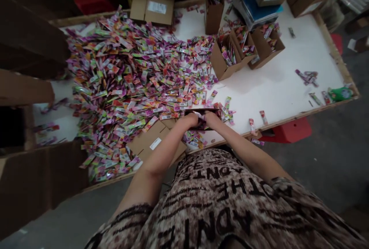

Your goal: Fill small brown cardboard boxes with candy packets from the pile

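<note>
In the head view, my one feed, I have both bare hands down inside a small open box (206, 109) at the near side of the white table (276, 99), right in front of the body. The left hand (190, 119) enters from the box's left end, with something whitish at its fingertips; its fingers are bent and mostly hidden, so I cannot tell whether they are closed on it. The right hand (211, 119) comes in over the near side toward the other end, and its fingertips are lost in the shadow, so I cannot tell its grip either.

The box sits against the edge of the big packet pile (129, 76), with loose packets (229, 107) just beyond its right end and more between it and the table's near edge. A carton with a white label (155, 141) lies just to the left, under the left forearm.

For good work inside such a narrow opening, I judge it best to keep both wrists low, use the fingertips lightly, and let one hand steady the contents while the other does the moving. Pressing hard could crease the packets or bow the walls. I would also mind the left forearm, which could nudge that carton.
</note>
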Motion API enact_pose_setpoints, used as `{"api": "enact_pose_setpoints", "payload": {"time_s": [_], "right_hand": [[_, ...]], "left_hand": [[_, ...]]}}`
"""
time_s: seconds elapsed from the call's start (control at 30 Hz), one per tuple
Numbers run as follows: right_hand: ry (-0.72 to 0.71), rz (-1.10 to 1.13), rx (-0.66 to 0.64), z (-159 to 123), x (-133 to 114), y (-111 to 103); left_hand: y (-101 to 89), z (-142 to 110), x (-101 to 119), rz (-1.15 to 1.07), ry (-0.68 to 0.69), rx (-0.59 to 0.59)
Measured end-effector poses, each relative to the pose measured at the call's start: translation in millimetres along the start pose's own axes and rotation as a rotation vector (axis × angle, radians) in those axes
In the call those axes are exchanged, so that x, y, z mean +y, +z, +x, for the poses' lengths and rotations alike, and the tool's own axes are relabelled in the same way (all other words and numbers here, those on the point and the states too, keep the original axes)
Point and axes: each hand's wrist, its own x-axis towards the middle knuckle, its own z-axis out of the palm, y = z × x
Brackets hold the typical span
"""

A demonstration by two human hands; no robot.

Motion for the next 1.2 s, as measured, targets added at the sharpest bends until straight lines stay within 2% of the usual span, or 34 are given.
{"api": "enact_pose_setpoints", "payload": {"time_s": [0.1,0.2,0.27,0.33,0.4,0.47,0.53,0.6,0.67,0.73,0.8,0.83,0.9,0.93,0.97,1.03,1.1,1.13,1.2], "right_hand": [[0.071,-0.02,-0.05,17,-5,10],[-0.019,0.04,-0.089,24,-1,-3],[-0.098,0.167,-0.07,18,13,-18],[-0.084,0.353,0.058,5,38,-31],[0.112,0.496,0.251,-10,72,-37],[0.439,0.51,0.388,-20,105,-31],[0.713,0.413,0.384,-23,127,-12],[0.785,0.298,0.29,-18,133,14],[0.7,0.253,0.205,-11,130,34],[0.62,0.27,0.179,-8,125,37],[0.606,0.294,0.248,-10,122,21],[0.599,0.29,0.332,-14,119,8],[0.505,0.245,0.51,-25,102,-17],[0.403,0.21,0.544,-31,86,-26],[0.287,0.17,0.515,-35,67,-31],[0.081,0.093,0.294,-36,22,-26],[0.028,0.051,0.019,-26,-14,-9],[0.046,0.055,-0.071,-20,-24,-1],[0.047,0.119,-0.186,-10,-28,12]], "left_hand": [[-23.4,-26,1,0.102,0.018,0.037],[-37.1,-46,-1,0.131,0.039,0.285],[-30.5,-51,-6,0.068,-0.005,0.492],[-12.7,-50,-15,-0.062,-0.104,0.612],[8.8,-43,-22,-0.208,-0.233,0.582],[25.8,-37,-27,-0.276,-0.356,0.517],[33.7,-32,-29,-0.271,-0.44,0.502],[33.1,-32,-28,-0.314,-0.463,0.511],[27.9,-34,-26,-0.513,-0.405,0.485],[22.4,-40,-25,-0.814,-0.346,0.401],[19.7,-45,-26,-1.07,-0.339,0.327],[19.8,-47,-26,-1.15,-0.348,0.323],[22.9,-47,-27,-1.225,-0.345,0.384],[25.7,-47,-27,-1.244,-0.325,0.432],[29.0,-46,-27,-1.258,-0.301,0.474],[36.4,-46,-29,-1.285,-0.277,0.531],[43.7,-47,-35,-1.309,-0.29,0.536],[46.7,-48,-39,-1.321,-0.292,0.512],[50.8,-50,-46,-1.361,-0.274,0.438]]}}
